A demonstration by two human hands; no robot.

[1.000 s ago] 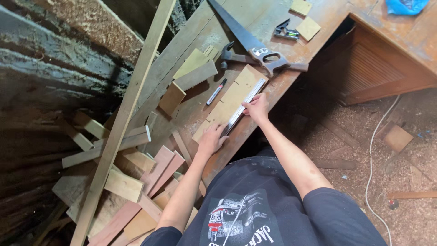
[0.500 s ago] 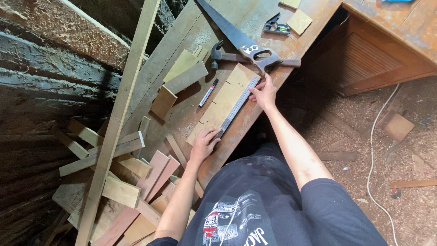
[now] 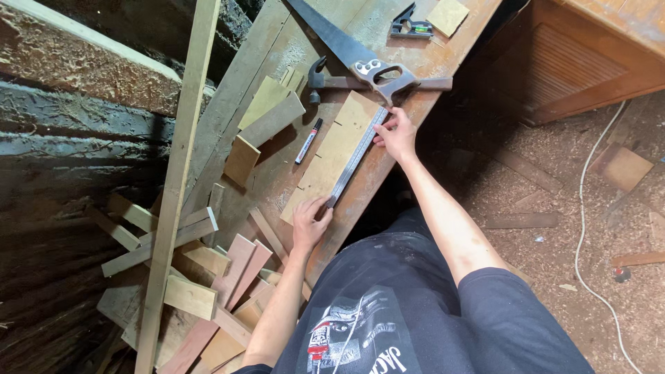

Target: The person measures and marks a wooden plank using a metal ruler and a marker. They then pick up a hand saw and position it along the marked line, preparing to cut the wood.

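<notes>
On the counter [image 3: 277, 173] the plywood board [image 3: 332, 156] lies with its long axis running 7 to 1 o'clock. Along its right edge we pin the steel ruler [image 3: 355, 158]: left hand [image 3: 309, 225] flat-fingered at 7, right hand [image 3: 397, 135] at 1, nothing gripped.

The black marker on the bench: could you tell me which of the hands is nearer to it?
Left. The left hand rests on the ruler's near end, below the marker; the right hand sits farther off, across the board.
</notes>
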